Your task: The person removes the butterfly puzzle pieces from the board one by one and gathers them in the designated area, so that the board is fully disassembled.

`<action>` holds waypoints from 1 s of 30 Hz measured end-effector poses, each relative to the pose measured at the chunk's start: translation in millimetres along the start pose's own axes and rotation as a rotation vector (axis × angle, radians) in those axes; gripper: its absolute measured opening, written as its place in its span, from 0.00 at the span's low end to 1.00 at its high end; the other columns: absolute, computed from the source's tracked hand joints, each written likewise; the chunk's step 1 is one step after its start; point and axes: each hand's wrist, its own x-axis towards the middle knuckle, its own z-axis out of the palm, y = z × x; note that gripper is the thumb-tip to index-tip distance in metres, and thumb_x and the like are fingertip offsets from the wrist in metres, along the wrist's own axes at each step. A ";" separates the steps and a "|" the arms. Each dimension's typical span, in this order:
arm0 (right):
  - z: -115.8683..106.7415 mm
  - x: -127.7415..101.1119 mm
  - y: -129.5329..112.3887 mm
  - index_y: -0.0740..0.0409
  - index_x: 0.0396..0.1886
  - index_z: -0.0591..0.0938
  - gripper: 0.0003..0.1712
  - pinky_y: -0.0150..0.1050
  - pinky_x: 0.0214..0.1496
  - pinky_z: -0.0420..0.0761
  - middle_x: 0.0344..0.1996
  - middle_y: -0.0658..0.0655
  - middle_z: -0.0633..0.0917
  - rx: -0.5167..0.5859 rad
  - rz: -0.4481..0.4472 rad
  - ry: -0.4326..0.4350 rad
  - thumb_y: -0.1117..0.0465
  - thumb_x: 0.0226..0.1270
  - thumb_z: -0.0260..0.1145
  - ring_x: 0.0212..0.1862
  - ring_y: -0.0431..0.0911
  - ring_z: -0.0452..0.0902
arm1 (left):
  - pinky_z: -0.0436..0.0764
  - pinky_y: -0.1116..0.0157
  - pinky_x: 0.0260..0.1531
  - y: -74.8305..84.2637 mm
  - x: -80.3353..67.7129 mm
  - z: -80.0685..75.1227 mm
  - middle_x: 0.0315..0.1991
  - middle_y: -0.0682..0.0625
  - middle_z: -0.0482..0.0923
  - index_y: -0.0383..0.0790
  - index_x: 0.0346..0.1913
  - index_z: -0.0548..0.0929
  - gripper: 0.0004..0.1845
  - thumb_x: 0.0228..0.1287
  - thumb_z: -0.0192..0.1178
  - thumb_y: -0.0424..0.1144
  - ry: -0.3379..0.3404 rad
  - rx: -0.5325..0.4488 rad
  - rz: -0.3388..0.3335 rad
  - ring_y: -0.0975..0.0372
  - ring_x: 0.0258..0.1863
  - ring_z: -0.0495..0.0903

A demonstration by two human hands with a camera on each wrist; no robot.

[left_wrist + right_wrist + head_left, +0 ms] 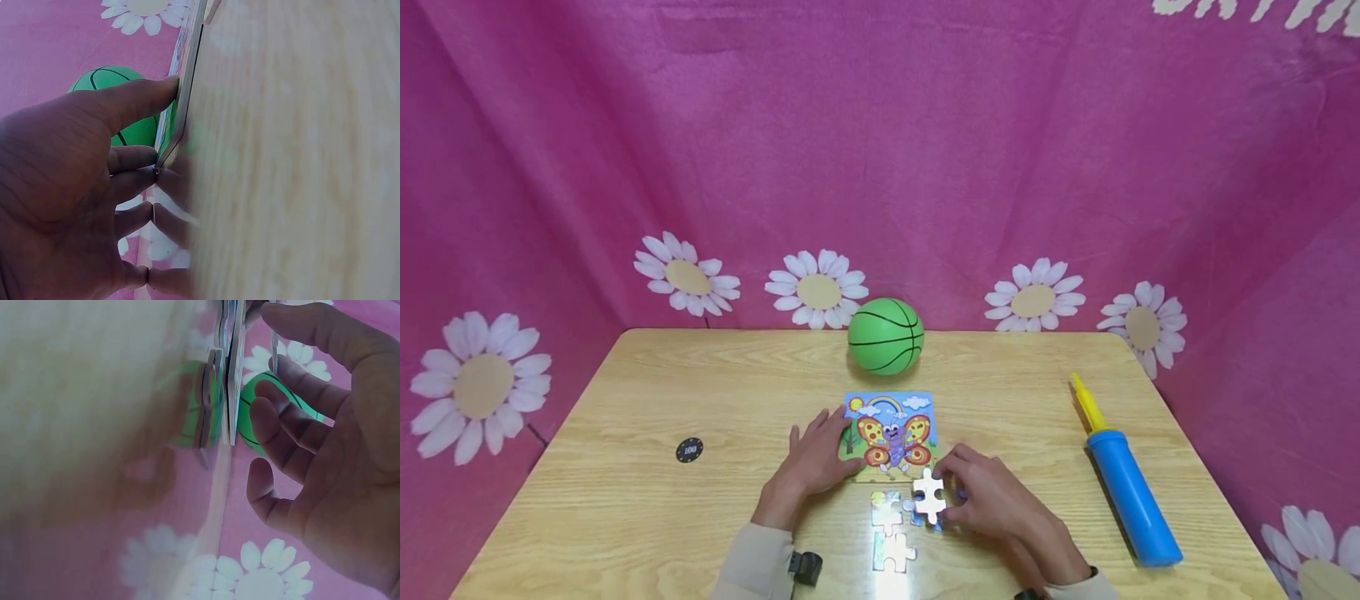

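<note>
Shows bare hands, pale beige sleeves, a small boxy black device on the left, a dark band on the right.

Bare left hand: lower frame, left of centre; thumb and fingers extended, apart.
Bare right hand: lower frame, right of centre; thumb and forefinger pinching.
Beige cloth sleeves: bottom edge.

The number "100" is printed on the black chip on the counter, while white lettering on the pink cloth is cut off.
</note>
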 end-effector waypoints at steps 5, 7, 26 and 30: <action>-0.5 -9.6 -1.5 0.47 0.45 0.82 0.26 0.35 0.40 0.68 0.39 0.41 0.77 0.001 0.006 -0.001 0.49 0.43 0.78 0.37 0.33 0.72 | 0.42 0.34 0.71 0.6 0.4 0.0 0.76 0.48 0.55 0.43 0.70 0.67 0.39 0.58 0.66 0.55 -0.003 -0.002 -0.002 0.49 0.77 0.50; -1.2 -12.7 -1.9 0.46 0.45 0.82 0.26 0.35 0.40 0.68 0.40 0.41 0.77 0.008 0.022 -0.017 0.48 0.44 0.78 0.37 0.33 0.72 | 0.42 0.34 0.71 0.8 0.1 -0.1 0.76 0.48 0.55 0.43 0.70 0.68 0.39 0.58 0.66 0.55 -0.004 -0.005 -0.003 0.49 0.77 0.50; 3.4 -39.2 -12.2 0.37 0.41 0.81 0.20 0.32 0.38 0.64 0.37 0.38 0.72 0.117 0.102 -0.211 0.48 0.46 0.76 0.37 0.37 0.65 | 0.41 0.34 0.71 3.0 -1.5 -1.8 0.76 0.48 0.55 0.42 0.70 0.68 0.39 0.58 0.66 0.53 -0.003 -0.017 -0.004 0.48 0.77 0.49; 3.2 -40.3 -14.7 0.36 0.42 0.81 0.20 0.33 0.39 0.66 0.36 0.38 0.72 0.125 0.117 -0.274 0.46 0.46 0.76 0.38 0.38 0.65 | 0.42 0.34 0.71 2.9 -1.1 -1.6 0.76 0.48 0.55 0.42 0.70 0.67 0.39 0.58 0.66 0.54 -0.005 -0.014 -0.003 0.48 0.77 0.49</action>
